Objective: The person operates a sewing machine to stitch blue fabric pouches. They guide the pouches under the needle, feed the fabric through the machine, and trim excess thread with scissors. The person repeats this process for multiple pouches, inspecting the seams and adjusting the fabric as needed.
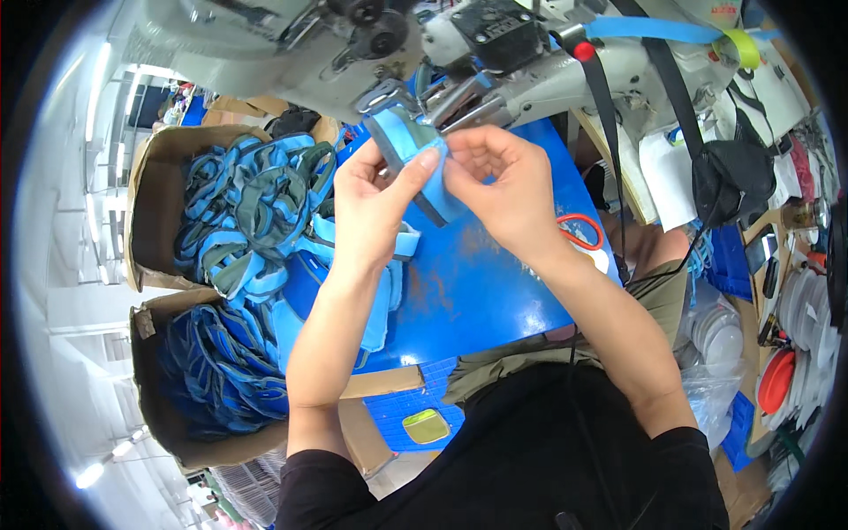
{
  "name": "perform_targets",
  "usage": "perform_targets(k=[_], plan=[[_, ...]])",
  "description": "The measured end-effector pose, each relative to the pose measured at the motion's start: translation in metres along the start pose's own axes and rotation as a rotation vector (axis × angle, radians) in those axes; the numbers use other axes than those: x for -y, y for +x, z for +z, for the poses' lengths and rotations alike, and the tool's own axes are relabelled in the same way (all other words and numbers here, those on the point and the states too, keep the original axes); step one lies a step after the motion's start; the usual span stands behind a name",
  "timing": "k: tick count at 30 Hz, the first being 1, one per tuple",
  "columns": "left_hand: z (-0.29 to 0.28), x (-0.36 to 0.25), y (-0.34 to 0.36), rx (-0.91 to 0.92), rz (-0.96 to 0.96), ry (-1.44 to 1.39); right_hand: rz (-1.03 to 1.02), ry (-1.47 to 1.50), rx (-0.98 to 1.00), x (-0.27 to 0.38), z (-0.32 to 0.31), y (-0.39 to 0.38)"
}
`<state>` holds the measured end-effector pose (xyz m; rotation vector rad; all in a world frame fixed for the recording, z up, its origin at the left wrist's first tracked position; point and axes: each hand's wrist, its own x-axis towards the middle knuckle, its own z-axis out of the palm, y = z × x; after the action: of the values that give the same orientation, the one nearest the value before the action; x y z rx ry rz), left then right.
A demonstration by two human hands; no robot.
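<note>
Fingertips of both hands meet on a blue fabric strap piece [422,168] edged in dark grey. The left hand [375,208] has its grip narrow, thumb and forefinger pinched on the strap's upper part; the right hand [502,190] holds the same piece from the other side, fingers curled tight over its edge. The strap sits just in front of the sewing machine [459,53], its upper end tucked up against the metal foot area, and its long axis runs from upper left down to lower right, the lower end pointing toward the person's body.

Below the hands lies the blue surface [477,291], mostly bare between the wrists and its near edge, which gives open room toward the body. Red-handled scissors [581,231] lie at the right edge of it, just beside the right wrist. To the left the room is tight: a heap of finished blue and grey strap pieces [256,221] spills from a cardboard box [150,203] onto the surface's left edge, touching the left forearm. A second cardboard box [168,389] nearer the body holds more of them.

A small yellow-green rectangular pad [426,426] lies on a blue crate lid low in the middle. White paper sheets [671,177] hang at the right beside a black strap [680,97].
</note>
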<state>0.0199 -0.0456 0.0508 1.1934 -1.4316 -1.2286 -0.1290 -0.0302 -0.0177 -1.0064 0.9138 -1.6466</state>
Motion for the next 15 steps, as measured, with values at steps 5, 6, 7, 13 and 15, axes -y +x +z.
perform_targets(k=[5, 6, 7, 13, 15], plan=[[-0.005, 0.002, -0.001, 0.024, 0.034, -0.056, -0.102, -0.119, -0.002, 0.000, -0.005, -0.002], [-0.003, 0.001, -0.002, 0.024, 0.001, -0.120, -0.134, -0.133, -0.004, -0.002, -0.005, -0.001], [-0.001, -0.001, -0.003, 0.024, -0.032, -0.185, -0.167, -0.149, -0.006, -0.004, -0.005, -0.001], [-0.006, 0.003, -0.003, 0.067, -0.245, -0.361, -0.174, -0.158, 0.044, -0.005, -0.010, -0.003], [0.000, 0.004, -0.003, 0.025, -0.236, -0.348, -0.191, -0.147, 0.035, -0.010, -0.010, -0.003]])
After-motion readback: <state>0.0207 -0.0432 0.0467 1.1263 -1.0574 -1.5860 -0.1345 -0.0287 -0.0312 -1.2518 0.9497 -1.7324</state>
